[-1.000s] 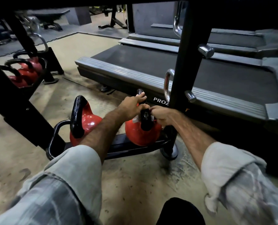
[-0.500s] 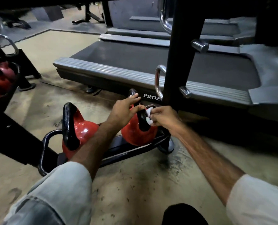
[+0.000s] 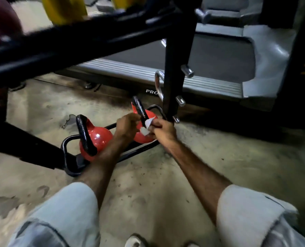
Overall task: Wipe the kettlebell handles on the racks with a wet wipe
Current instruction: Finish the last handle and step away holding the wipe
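Two red kettlebells with black handles sit on the lowest rack tray (image 3: 66, 148) near the floor. The left kettlebell (image 3: 98, 138) stands free. On the right kettlebell (image 3: 142, 138), my left hand (image 3: 126, 127) grips the lower part of the black handle (image 3: 139, 107). My right hand (image 3: 163, 130) pinches a white wet wipe (image 3: 147, 126) against the near side of that handle. Most of this kettlebell's body is hidden behind both hands.
A black rack upright (image 3: 176, 68) with chrome pegs rises just right of my hands. A blurred black rack shelf (image 3: 59, 49) crosses overhead at upper left. A grey treadmill (image 3: 219, 59) lies behind the rack. Worn concrete floor (image 3: 148, 193) stretches toward me.
The camera has risen and pulled back, so an upper shelf now crosses the top. My left hand has dropped from the handle's top to grip it lower. The wipe stays at the handle.
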